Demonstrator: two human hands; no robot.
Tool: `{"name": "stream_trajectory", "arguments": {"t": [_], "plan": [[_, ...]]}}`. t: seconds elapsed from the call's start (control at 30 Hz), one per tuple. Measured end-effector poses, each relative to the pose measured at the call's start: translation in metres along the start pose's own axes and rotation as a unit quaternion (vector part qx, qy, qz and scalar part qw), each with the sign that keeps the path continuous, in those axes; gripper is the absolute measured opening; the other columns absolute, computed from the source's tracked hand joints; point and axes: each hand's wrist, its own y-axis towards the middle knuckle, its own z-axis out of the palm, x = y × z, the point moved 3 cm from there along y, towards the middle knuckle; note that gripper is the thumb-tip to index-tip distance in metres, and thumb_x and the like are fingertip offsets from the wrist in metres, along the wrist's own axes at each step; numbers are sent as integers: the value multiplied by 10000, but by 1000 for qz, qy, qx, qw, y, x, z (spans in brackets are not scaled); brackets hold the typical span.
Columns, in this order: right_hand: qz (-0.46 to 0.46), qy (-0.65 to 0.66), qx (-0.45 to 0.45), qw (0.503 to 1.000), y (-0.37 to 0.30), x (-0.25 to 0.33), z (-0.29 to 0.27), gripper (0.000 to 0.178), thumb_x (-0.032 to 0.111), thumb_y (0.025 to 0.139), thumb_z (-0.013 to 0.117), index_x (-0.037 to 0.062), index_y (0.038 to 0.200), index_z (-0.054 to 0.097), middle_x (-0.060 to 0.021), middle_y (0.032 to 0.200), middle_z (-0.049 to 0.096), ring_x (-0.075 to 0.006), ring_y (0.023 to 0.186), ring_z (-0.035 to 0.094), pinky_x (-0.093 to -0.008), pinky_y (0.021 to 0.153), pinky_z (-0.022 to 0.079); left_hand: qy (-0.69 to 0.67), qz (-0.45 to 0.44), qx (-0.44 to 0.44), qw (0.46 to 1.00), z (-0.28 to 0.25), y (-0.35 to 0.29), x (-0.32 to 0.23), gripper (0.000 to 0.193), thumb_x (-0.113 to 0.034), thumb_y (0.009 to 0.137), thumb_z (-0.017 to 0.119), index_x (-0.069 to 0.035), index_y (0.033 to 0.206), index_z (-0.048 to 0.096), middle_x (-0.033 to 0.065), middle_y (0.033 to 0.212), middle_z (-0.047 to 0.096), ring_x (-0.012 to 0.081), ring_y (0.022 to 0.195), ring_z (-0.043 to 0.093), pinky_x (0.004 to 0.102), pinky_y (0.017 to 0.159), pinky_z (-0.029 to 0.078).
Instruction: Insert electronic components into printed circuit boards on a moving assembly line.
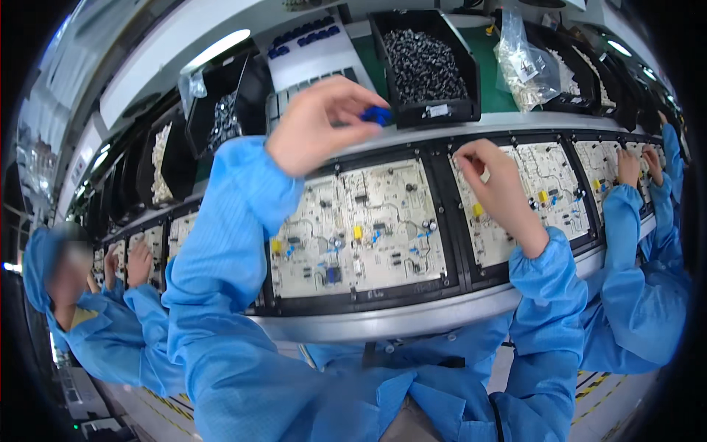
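The left hand is raised above the pale printed circuit board in its black frame, its grip pinched shut on a small blue plastic component held just in front of the black plastic bin of dark grey parts. The right hand rests on the neighbouring pale circuit board, fingers curled down near its upper left corner; whether that grip holds anything I cannot tell, as the fingertips hide it. Co-workers in blue sleeves work on either side.
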Motion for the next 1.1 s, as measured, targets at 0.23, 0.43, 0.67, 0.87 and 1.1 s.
{"name": "stream_trajectory", "arguments": {"t": [0.23, 0.43, 0.67, 0.87, 1.1], "plan": [[124, 279, 41, 951, -12, 7, 2, 83, -5, 912, 550, 10, 987, 520, -69, 892, 634, -128, 730, 584, -253, 676, 469, -66, 20, 82, 994, 40, -74, -53, 296, -21, 716, 776, -86, 999, 718, 43, 933, 539, 125, 784, 558, 265, 708, 498], [157, 379, 86, 908, -46, 59, -15, 137, -73, 846, 425, 17, 913, 504, -82, 848, 592, -108, 728, 529, -234, 663, 421, -111, -60, 149, 981, 56, -92, -49, 389, 20, 717, 775, -57, 1087, 683, 43, 973, 626, 92, 824, 535, 234, 741, 473], [-50, 77, 281, 955, -53, 130, -14, 500, 52, 641, 778, 54, 1111, 606, -30, 826, 496, -151, 769, 486, -276, 706, 386, -257, -157, 212, 930, 67, -106, -30, 725, 34, 742, 758, -73, 1371, 413, 74, 963, 646, 47, 743, 554, 200, 686, 474], [-133, -3, 273, 953, -44, 138, 8, 451, 102, 589, 838, 69, 1000, 657, -56, 881, 565, -233, 859, 541, -344, 752, 441, -263, -143, 254, 920, 58, -109, -34, 720, -19, 738, 779, -65, 1360, 419, 72, 915, 651, 53, 726, 554, 201, 650, 451], [-100, -63, 287, 951, -32, 125, 3, 339, 132, 599, 832, 40, 875, 659, -70, 819, 606, -254, 852, 576, -341, 757, 452, -38, -15, 199, 979, 37, -92, -7, 666, -263, 787, 776, -45, 1331, 458, 140, 1096, 624, 184, 912, 604, 306, 772, 516]]}}
